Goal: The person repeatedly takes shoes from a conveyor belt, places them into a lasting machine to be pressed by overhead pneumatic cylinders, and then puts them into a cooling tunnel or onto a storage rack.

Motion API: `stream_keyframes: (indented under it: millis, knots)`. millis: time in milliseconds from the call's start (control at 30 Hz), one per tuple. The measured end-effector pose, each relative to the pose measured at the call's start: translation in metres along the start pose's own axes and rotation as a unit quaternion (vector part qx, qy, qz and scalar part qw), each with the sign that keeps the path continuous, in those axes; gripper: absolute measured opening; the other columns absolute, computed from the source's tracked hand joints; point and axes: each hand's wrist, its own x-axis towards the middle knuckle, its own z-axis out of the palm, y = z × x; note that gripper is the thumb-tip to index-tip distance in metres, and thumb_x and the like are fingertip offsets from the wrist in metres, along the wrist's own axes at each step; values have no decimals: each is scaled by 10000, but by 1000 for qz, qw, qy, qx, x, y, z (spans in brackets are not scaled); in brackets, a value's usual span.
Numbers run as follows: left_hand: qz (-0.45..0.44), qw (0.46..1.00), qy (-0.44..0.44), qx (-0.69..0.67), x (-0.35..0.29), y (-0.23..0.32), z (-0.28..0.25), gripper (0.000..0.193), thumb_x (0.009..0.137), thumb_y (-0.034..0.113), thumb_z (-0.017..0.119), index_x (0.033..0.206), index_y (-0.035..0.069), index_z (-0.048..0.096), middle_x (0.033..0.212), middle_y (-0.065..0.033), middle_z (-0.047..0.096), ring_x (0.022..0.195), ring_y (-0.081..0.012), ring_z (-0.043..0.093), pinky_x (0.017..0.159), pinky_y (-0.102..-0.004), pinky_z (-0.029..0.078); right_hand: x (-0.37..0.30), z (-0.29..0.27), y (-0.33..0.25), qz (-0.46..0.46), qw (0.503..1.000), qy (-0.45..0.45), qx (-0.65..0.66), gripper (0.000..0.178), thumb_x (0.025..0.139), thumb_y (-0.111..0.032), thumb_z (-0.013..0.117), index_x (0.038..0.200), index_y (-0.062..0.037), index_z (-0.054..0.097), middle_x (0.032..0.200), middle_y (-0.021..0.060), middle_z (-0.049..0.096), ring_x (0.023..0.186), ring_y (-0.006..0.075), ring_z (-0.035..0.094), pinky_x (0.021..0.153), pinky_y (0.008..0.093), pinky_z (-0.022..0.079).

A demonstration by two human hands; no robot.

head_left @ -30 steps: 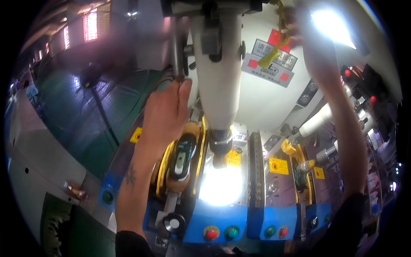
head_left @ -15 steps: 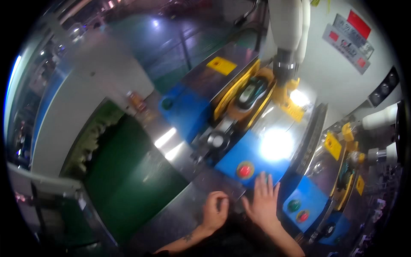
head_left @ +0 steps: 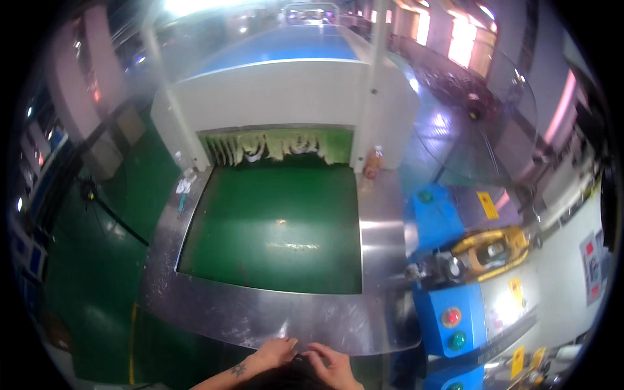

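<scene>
Both hands meet at the steel ledge (head_left: 286, 318): left hand (head_left: 276, 353) and right hand (head_left: 330, 364) pinch something small and dark (head_left: 300, 359) — best kept low, clear of the green belt (head_left: 273, 227)

left hand (head_left: 276, 351) fingers curled | right hand (head_left: 331, 365) fingers bent | hands close together

A wide green conveyor belt (head_left: 273, 227) runs from the near side into a white machine housing (head_left: 286, 97), under a fringe of pale green curtain strips (head_left: 279, 144). A polished steel frame (head_left: 260, 315) goes around the belt on the left, near and right sides. On the frame's far right corner stands a small orange bottle (head_left: 372, 162). On its far left strip lie some small white objects (head_left: 184, 185), too blurred to tell.
</scene>
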Motion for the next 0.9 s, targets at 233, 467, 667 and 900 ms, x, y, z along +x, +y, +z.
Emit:
stream_keyframes:
  millis: [233,467,667,900]
  knots:
    - [-28,934,276,-227,65,-158,-61,391,892,287,556,1185,29,530,1107,-188,615,1023,-369,582,875,-458,468,74,48,68,237,963,121,-36,351,946,-226,527,1192,19,583,933,139,681,854,186,641,769,310,498]
    - [-78,859,505,-39,167,-398,-117,478,846,212,620,1222,-46,478,1237,-249,512,1165,-418,475,1013,-485,367,343,122,60,130,974,33,-184,282,894,-252,612,1049,-19,645,917,176,665,847,329,650,754,369,521]
    - [-231,830,506,-33,150,-475,-79,520,792,196,644,1222,-55,491,1321,-224,472,1260,-376,422,1053,-512,303,683,182,109,-215,810,-98,-536,649,851,-395,626,1302,37,448,1237,283,530,1118,410,540,943,456,458]
    - [-133,857,491,-80,166,-473,-140,506,789,171,626,1235,-30,494,1340,-213,475,1234,-381,462,1039,-521,303,967,94,117,-244,712,157,-640,498,911,-366,481,1349,-129,482,1340,142,523,1199,294,519,993,472,407]
